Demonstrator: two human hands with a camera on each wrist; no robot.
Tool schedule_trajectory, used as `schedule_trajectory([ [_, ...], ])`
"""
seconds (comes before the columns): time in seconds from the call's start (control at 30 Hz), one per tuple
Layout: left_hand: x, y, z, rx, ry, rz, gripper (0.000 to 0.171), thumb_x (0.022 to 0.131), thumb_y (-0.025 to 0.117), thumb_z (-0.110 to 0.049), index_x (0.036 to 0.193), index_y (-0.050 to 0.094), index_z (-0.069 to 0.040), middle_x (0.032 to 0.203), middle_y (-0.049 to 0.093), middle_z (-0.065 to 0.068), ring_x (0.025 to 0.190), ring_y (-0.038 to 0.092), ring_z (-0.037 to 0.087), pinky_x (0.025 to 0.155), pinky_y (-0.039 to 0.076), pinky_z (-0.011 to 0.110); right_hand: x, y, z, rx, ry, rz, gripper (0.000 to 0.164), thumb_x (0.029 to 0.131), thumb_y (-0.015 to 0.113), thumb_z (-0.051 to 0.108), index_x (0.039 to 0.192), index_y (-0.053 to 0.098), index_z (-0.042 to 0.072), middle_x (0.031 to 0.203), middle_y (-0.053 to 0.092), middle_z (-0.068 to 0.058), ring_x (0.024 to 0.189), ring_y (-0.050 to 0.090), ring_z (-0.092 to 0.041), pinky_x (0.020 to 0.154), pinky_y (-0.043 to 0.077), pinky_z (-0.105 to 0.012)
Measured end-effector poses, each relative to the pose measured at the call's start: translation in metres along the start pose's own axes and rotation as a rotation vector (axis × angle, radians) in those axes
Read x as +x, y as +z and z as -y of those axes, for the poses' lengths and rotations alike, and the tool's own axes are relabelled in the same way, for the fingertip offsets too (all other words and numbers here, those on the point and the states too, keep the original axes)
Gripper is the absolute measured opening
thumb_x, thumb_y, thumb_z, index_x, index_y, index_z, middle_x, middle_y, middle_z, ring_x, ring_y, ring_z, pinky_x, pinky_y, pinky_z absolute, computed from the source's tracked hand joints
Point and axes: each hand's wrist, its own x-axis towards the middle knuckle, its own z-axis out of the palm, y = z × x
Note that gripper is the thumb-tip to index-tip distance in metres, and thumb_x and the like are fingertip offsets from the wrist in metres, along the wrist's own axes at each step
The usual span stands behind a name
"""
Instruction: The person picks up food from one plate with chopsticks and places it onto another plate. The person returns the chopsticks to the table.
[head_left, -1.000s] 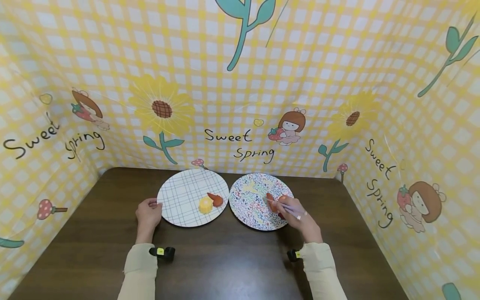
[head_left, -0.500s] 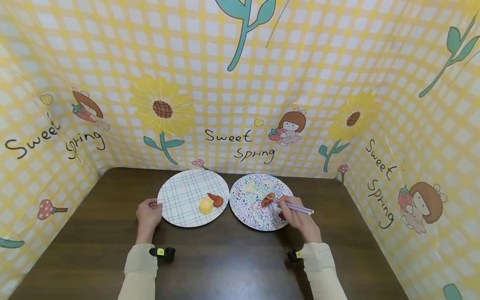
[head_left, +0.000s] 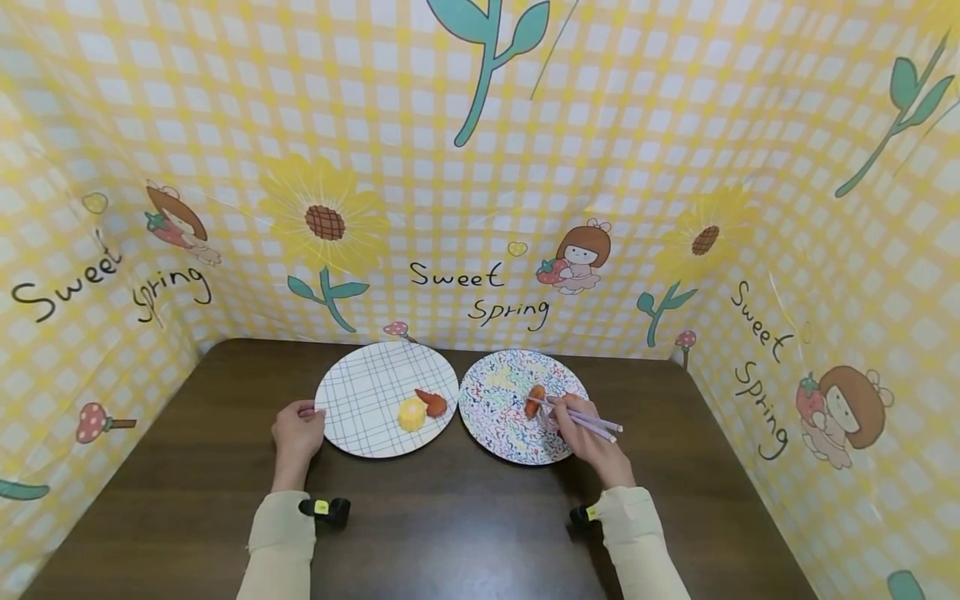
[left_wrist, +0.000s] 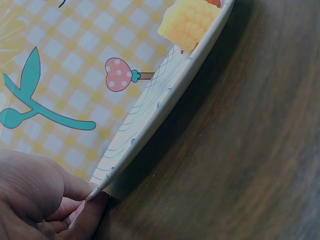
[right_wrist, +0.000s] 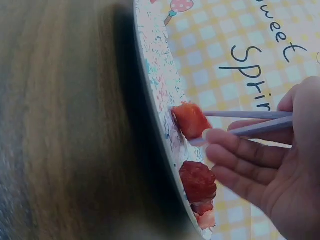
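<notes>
Left hand (head_left: 297, 429), extended from the near edge of the table (head_left: 450, 525), pinches the left rim of the checked plate (head_left: 360, 392) between thumb and fingers; corn (head_left: 412, 414) and a reddish-brown piece (head_left: 435, 406) lie together by that plate's right rim. Right hand (head_left: 588, 442), fingers bent round lilac chopsticks (right_wrist: 265, 126), stands over the right side of the speckled plate (head_left: 487, 417); the tips meet an orange-red piece (right_wrist: 191, 120) near mid-plate, dark-red food (right_wrist: 198, 181) lying nearer the right rim.

Dark brown wood-grain table (head_left: 420, 550), walled on three sides.
Yellow-and-white checked sheeting (head_left: 465, 208) is printed with sunflowers (head_left: 324, 222) and black "Sweet Spring" lettering (head_left: 456, 273); light is reflected off table.
</notes>
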Motion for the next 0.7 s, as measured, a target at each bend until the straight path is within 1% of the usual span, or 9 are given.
schedule_trajectory([
  [0.1, 0.0005, -0.0004, 0.0003, 0.002, 0.012, 0.000, 0.040, 0.101, 0.053, -0.013, 0.132, 0.055, 0.012, 0.128, 0.057, 0.034, 0.120, 0.056, 0.046, 0.101, 0.046, 0.055, -0.0004, -0.0007, 0.0027, 0.025, -0.016, -0.008, 0.032, 0.106, 0.047, 0.013, 0.091, 0.070, -0.004, 0.067, 0.059, -0.005, 0.057, 0.045, -0.004, 0.052, 0.041, -0.022],
  [0.13, 0.0004, -0.0006, 0.0001, 0.002, 0.011, 0.002, 0.040, 0.101, 0.053, -0.013, 0.132, 0.055, 0.012, 0.128, 0.057, 0.033, 0.120, 0.056, 0.046, 0.101, 0.045, 0.055, -0.0007, -0.0010, 0.0041, 0.006, -0.046, -0.025, 0.030, 0.105, 0.048, 0.011, 0.097, 0.073, -0.003, 0.071, 0.062, -0.008, 0.060, 0.048, -0.005, 0.054, 0.043, -0.023],
  [0.17, 0.0002, -0.0007, 0.0001, 0.004, 0.011, 0.001, 0.040, 0.101, 0.053, -0.013, 0.132, 0.055, 0.012, 0.128, 0.058, 0.033, 0.120, 0.056, 0.046, 0.101, 0.046, 0.055, -0.0007, -0.0008, 0.0051, 0.027, -0.044, -0.035, 0.032, 0.106, 0.048, 0.013, 0.096, 0.073, -0.003, 0.070, 0.061, -0.009, 0.060, 0.048, -0.006, 0.053, 0.043, -0.023],
  [0.27, 0.0002, -0.0003, 0.0005, 0.002, 0.009, 0.002, 0.040, 0.101, 0.053, -0.013, 0.132, 0.055, 0.012, 0.128, 0.057, 0.033, 0.120, 0.056, 0.046, 0.101, 0.045, 0.055, 0.0001, 0.0003, 0.0071, -0.049, -0.109, -0.056, 0.029, 0.105, 0.049, 0.010, 0.094, 0.073, -0.002, 0.072, 0.061, -0.009, 0.063, 0.049, -0.010, 0.057, 0.044, -0.024],
  [0.33, 0.0004, 0.0002, 0.0009, 0.001, 0.011, 0.001, 0.039, 0.101, 0.053, -0.013, 0.131, 0.055, 0.012, 0.128, 0.058, 0.033, 0.120, 0.056, 0.046, 0.101, 0.045, 0.055, 0.0004, 0.0009, 0.0069, -0.075, -0.106, -0.055, 0.028, 0.105, 0.050, 0.010, 0.091, 0.072, 0.000, 0.070, 0.058, -0.005, 0.063, 0.048, -0.012, 0.057, 0.042, -0.025],
  [0.43, 0.0004, 0.0005, 0.0014, -0.001, 0.013, -0.004, 0.039, 0.101, 0.053, -0.013, 0.131, 0.055, 0.012, 0.127, 0.058, 0.033, 0.119, 0.056, 0.046, 0.101, 0.045, 0.055, 0.0005, 0.0019, 0.0063, -0.054, -0.067, -0.046, 0.028, 0.105, 0.052, 0.012, 0.089, 0.072, 0.001, 0.072, 0.060, -0.005, 0.065, 0.049, -0.013, 0.059, 0.043, -0.025],
  [0.5, -0.0004, 0.0001, 0.0008, -0.002, 0.012, -0.007, 0.039, 0.101, 0.053, -0.013, 0.131, 0.055, 0.012, 0.127, 0.058, 0.033, 0.119, 0.057, 0.045, 0.101, 0.045, 0.055, 0.0004, 0.0022, 0.0057, -0.032, -0.081, -0.044, 0.029, 0.105, 0.052, 0.011, 0.084, 0.071, 0.001, 0.069, 0.058, -0.004, 0.064, 0.048, -0.013, 0.058, 0.042, -0.026],
  [0.6, -0.0012, -0.0002, -0.0002, -0.001, 0.011, -0.006, 0.039, 0.101, 0.053, -0.013, 0.131, 0.055, 0.012, 0.126, 0.058, 0.033, 0.119, 0.056, 0.045, 0.100, 0.045, 0.055, 0.0009, 0.0035, 0.0073, -0.056, -0.177, -0.050, 0.035, 0.103, 0.053, 0.006, 0.070, 0.064, 0.003, 0.063, 0.055, 0.001, 0.063, 0.046, -0.009, 0.059, 0.041, -0.026],
  [0.7, -0.0014, 0.0001, -0.0011, -0.003, 0.018, 0.000, 0.040, 0.101, 0.053, -0.013, 0.131, 0.055, 0.013, 0.126, 0.057, 0.033, 0.119, 0.056, 0.045, 0.100, 0.046, 0.055, 0.0044, 0.0048, 0.0086, -0.114, -0.288, -0.081, 0.039, 0.098, 0.053, -0.002, 0.060, 0.055, 0.007, 0.056, 0.044, 0.008, 0.056, 0.040, -0.007, 0.055, 0.037, -0.025],
])
